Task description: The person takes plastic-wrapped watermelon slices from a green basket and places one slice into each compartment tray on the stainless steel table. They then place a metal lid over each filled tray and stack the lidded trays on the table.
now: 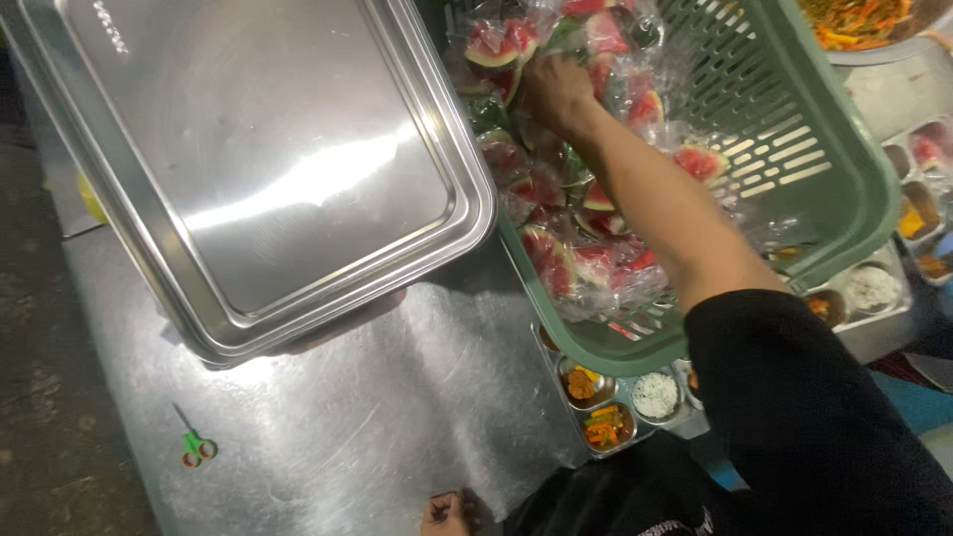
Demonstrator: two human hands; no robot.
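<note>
The right hand (558, 91) reached into the green slotted plastic basket (844, 189) at the surface's far right edge, fingers closed among clear-wrapped watermelon wedges (556, 253), while the left hand (445, 513) rested curled, holding nothing I could see, at the steel surface's (377, 427) near edge.

Right hand (558, 91): extended forward and up, arm nearly straight, forearm bare, upper arm in a black sleeve. Back of the hand faces the camera; fingers curl downward, tips hidden, so the grip cannot be confirmed. Left hand (445, 514): low at the frame's bottom edge, only knuckles and bent fingers visible, mostly cut off.
</note>
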